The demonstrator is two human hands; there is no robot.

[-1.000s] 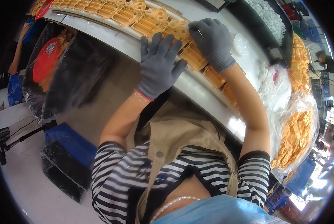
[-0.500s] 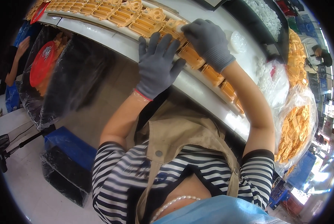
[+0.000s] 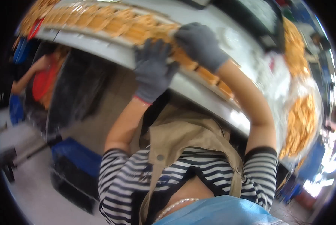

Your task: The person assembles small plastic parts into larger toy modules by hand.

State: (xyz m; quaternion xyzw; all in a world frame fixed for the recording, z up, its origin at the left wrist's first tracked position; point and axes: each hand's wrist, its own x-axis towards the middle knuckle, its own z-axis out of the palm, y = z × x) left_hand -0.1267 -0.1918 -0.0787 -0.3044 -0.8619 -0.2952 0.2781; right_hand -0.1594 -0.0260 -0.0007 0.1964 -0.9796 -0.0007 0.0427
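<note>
A row of orange plastic housings (image 3: 138, 30) runs along the white bench, smeared by motion. My left hand (image 3: 153, 71), in a grey glove, lies with its fingers stretched out at the near edge of the row, fingertips on or against a housing. Over the same row, just right of it, my right hand (image 3: 199, 43), also gloved, has its fingers curled and drawn together at a housing. What they pinch, if anything, is hidden. More housings (image 3: 207, 75) continue below my right wrist.
Clear bags (image 3: 273, 75) of white pieces and orange parts (image 3: 301, 120) stand at the right. A black tray (image 3: 246, 22) with whitish pieces is at the back. At the left, a co-worker's arm (image 3: 31, 73) reaches to a red dish (image 3: 44, 82); blue and black bins (image 3: 76, 153) sit below.
The whole view has shifted slightly and blurred. My right hand has moved a little left along the row, its fingers still curled. The co-worker's hand has come over to the red dish.
</note>
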